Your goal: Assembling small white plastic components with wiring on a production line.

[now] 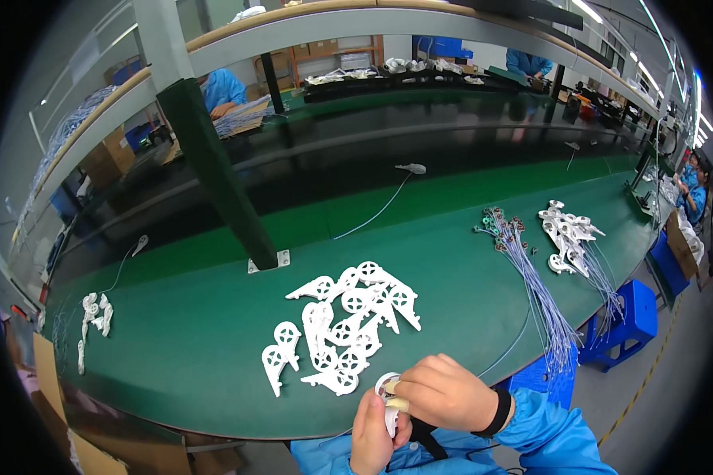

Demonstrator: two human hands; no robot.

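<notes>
part of white ring-ended plastic (392, 423) is clasped in the left hand (371, 440) beside the green tabletop (182, 356), apparently for steadiness; the right hand (448, 392) pinches its top; spoked white plastic pieces (318, 323) lie heaped, probably for reach

Left grip (375, 435) clasps a white round-headed plastic housing (391, 422), right grip (445, 393) at its ring, near the green-topped desk (174, 340) where loose white wheel-ended pieces (355, 301) cluster!

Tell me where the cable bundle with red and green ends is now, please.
In the head view, the cable bundle lies on the right side of the table, beyond and right of the right hand, just left of a small white pile.
</notes>
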